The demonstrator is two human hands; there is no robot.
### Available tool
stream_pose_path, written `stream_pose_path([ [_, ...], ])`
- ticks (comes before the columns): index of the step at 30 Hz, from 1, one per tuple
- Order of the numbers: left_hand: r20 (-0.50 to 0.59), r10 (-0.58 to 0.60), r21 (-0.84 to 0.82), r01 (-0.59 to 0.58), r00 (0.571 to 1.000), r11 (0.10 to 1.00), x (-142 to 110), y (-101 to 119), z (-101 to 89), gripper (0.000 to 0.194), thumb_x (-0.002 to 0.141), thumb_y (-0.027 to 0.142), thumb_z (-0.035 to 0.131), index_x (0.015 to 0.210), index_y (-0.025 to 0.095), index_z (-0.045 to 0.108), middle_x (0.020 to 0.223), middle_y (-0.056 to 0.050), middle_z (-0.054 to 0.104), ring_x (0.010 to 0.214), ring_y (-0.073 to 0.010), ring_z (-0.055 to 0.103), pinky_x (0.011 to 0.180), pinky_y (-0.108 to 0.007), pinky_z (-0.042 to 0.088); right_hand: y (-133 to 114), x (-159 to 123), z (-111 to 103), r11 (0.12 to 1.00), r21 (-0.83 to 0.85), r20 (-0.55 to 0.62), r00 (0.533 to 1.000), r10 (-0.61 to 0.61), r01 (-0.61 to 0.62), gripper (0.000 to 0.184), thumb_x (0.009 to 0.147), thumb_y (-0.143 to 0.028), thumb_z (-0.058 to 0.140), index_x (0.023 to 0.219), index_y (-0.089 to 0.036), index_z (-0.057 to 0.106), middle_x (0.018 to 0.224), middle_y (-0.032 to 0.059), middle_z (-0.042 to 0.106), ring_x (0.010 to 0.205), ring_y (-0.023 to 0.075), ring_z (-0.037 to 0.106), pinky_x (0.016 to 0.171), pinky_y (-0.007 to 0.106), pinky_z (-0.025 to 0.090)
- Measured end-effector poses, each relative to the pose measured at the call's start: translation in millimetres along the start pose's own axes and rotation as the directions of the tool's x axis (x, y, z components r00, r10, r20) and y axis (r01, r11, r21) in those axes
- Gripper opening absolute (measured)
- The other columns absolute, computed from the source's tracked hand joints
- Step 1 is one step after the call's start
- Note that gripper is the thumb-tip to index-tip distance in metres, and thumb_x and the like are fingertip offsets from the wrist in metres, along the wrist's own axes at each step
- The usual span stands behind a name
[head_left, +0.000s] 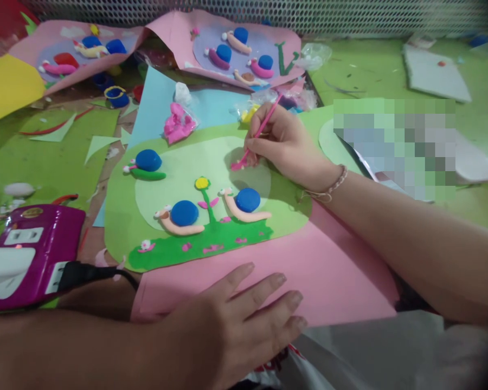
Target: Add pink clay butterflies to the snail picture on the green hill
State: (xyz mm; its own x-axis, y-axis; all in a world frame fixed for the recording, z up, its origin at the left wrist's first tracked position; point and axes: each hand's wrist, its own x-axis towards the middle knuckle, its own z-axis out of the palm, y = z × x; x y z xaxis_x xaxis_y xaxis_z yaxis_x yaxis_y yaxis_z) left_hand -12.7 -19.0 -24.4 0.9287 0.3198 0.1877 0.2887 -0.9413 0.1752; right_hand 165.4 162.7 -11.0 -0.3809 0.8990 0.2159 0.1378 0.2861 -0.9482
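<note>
My right hand (278, 138) pinches a thin pink clay modelling tool (269, 116), its lower end over the upper right of the light green paper picture (122, 189). My left hand (244, 319) rests with fingers spread on a pink paper sheet (329, 271). On the picture are snails with blue shells: one with a green body (148, 161) at upper left, and two peach ones, a left snail (184, 213) and a right snail (248, 200). Between these stands a yellow flower (202, 183), rising from a green clay strip (199, 246) with pink bits.
Two finished-looking snail pictures, a right one (244, 49) and a left one (85, 57), lie at the back. Bagged pink clay (179, 123) sits behind the picture. A purple power strip (61, 238) with a black plug is at left. A perforated panel (370, 19) borders the back.
</note>
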Motion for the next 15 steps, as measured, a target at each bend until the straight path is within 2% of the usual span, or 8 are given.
stream_pose_path([
  [4,-0.009,-0.001,0.01,0.001,1.0,1.0,0,0,1.3,0.042,0.097,0.024,0.033,0.137,0.022,0.045,0.147,0.001,0.039,0.135,-0.0251,0.03,0.109,-0.047,0.021,-5,-7,5,0.988,-0.116,0.071,0.993,-0.09,0.098,0.025,0.078,-0.014,0.061,0.075,-0.023,0.038,0.061,-0.0043,0.053,0.056,0.0096,0.059,0.051,0.023,0.051],
  [8,0.004,0.004,0.004,-0.004,1.0,1.0,0,0,0.2,0.043,0.098,0.023,0.03,0.138,0.022,0.044,0.148,0.0,0.039,0.135,-0.0254,0.029,0.109,-0.047,0.021,-5,-9,0,0.957,-0.213,0.158,0.974,-0.165,0.196,0.025,0.075,-0.009,0.059,0.07,-0.022,0.038,0.065,-0.0032,0.053,0.057,0.0084,0.057,0.052,0.023,0.048],
  [11,0.007,0.005,0.006,-0.005,1.0,1.0,0,0,-0.3,0.042,0.098,0.023,0.029,0.138,0.022,0.045,0.148,0.0,0.039,0.135,-0.0252,0.03,0.109,-0.047,0.021,-5,-8,-9,0.893,-0.317,0.288,0.929,-0.231,0.32,0.023,0.073,-0.005,0.057,0.067,-0.02,0.04,0.066,-0.0025,0.053,0.058,0.0073,0.053,0.056,0.024,0.046],
  [15,0.006,0.0,0.013,0.0,1.0,1.0,-1,0,0.4,0.042,0.098,0.023,0.029,0.137,0.022,0.046,0.147,0.001,0.039,0.135,-0.025,0.03,0.109,-0.047,0.021,-5,-8,-13,0.735,-0.442,0.406,0.845,-0.348,0.515,0.022,0.076,-0.008,0.054,0.066,-0.02,0.038,0.066,-0.0017,0.048,0.064,0.008,0.049,0.06,0.024,0.042],
])
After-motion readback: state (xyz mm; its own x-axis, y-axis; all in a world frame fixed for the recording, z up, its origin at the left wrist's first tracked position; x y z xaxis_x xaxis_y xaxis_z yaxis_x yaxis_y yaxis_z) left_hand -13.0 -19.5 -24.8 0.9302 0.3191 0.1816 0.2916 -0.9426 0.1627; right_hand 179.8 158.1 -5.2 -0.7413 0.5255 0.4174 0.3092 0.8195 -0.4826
